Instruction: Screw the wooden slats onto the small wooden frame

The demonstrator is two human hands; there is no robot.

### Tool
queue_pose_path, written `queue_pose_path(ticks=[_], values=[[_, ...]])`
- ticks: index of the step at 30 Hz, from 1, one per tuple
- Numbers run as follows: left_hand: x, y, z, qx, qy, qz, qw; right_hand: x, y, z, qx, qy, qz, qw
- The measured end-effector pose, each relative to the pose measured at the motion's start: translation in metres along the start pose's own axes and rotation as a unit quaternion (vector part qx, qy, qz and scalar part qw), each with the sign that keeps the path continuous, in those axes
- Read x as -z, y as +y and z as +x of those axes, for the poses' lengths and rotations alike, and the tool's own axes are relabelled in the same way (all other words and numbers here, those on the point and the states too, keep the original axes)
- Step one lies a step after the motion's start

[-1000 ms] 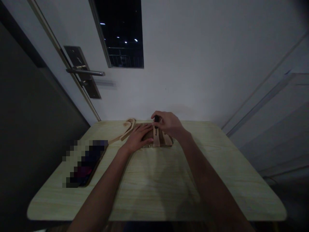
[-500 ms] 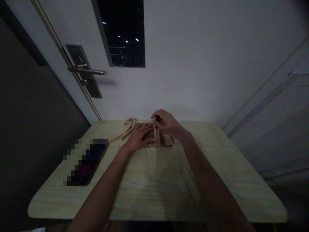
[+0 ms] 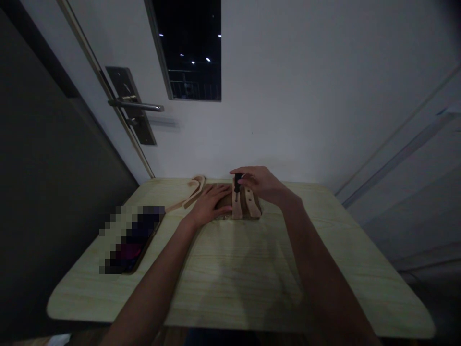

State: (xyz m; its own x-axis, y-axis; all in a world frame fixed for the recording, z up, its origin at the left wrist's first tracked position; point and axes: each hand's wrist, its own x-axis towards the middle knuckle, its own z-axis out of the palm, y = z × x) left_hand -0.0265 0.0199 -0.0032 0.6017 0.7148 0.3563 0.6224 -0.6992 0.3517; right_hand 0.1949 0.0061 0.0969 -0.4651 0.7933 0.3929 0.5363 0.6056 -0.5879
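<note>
My right hand (image 3: 260,181) holds a small screwdriver (image 3: 237,182) by its black handle, between the fingertips. The shaft points down at a light wooden strip (image 3: 236,209), with the tool standing nearly upright over it. Beneath lies a brown wooden board (image 3: 224,201), crossed by that strip. On the board's right side rests a curved light wooden piece (image 3: 253,205) with dark holes. My left hand (image 3: 207,207) lies flat with fingers spread on the left part of the board, its thumb reaching toward the strip.
Left of the board are a hook-shaped wooden piece (image 3: 196,188) and a thin wooden stick (image 3: 175,206). A phone (image 3: 139,242), partly blurred out, lies on the table (image 3: 223,274) at the left. Behind the table stands a white door (image 3: 288,96) with a metal handle (image 3: 140,106).
My right fingers have shifted around the screwdriver handle, and the hand sits a little farther right. More of the curved piece shows. My left hand stays on the board; the view has shifted slightly.
</note>
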Motion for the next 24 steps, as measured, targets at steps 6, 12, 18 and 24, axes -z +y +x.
queue_pose_path(ticks=[6, 12, 18, 24], values=[[0.0, 0.0, 0.0, -0.002, -0.005, -0.003, 1.0, 0.002, -0.012, 0.002, -0.052, 0.026, -0.033, 0.998], [0.003, 0.003, 0.0, 0.0, -0.008, -0.009, 1.0, -0.005, -0.015, 0.004, -0.079, 0.079, -0.105, 0.988], [0.004, 0.004, 0.0, -0.002, -0.007, -0.009, 1.0, -0.008, -0.016, 0.004, -0.1, 0.079, -0.211, 0.969], [0.003, 0.002, 0.0, -0.002, -0.007, -0.009, 1.0, -0.004, -0.015, 0.001, -0.068, 0.032, -0.135, 0.988]])
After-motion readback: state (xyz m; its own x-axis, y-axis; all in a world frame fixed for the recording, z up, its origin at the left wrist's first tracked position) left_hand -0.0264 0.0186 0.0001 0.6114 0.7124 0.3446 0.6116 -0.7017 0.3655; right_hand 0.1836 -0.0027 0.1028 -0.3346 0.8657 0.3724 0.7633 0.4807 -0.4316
